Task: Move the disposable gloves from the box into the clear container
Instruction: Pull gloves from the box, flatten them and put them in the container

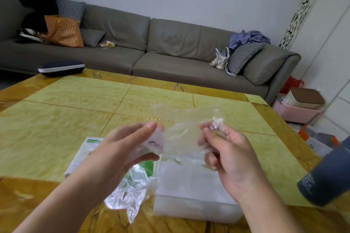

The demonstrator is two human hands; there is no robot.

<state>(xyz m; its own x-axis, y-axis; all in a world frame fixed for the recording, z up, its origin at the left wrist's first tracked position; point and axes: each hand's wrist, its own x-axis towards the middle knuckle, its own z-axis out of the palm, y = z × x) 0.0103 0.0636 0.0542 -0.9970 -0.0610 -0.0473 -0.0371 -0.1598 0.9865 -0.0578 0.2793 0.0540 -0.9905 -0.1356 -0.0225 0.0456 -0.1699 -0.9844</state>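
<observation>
A thin clear disposable glove is stretched between both hands above the table. My left hand pinches its left end; my right hand pinches the crumpled right end. Directly below stands the clear container, frosted-looking, with pale plastic inside it. The white and green glove box lies to the container's left, partly hidden by my left forearm. More crumpled clear gloves spill from the box's open end, between the box and the container.
The yellow-green and amber stone table stretches ahead. A dark case rests at its far left corner. A dark grey cylinder intrudes at the right edge. A grey sofa with cushions and bags runs behind.
</observation>
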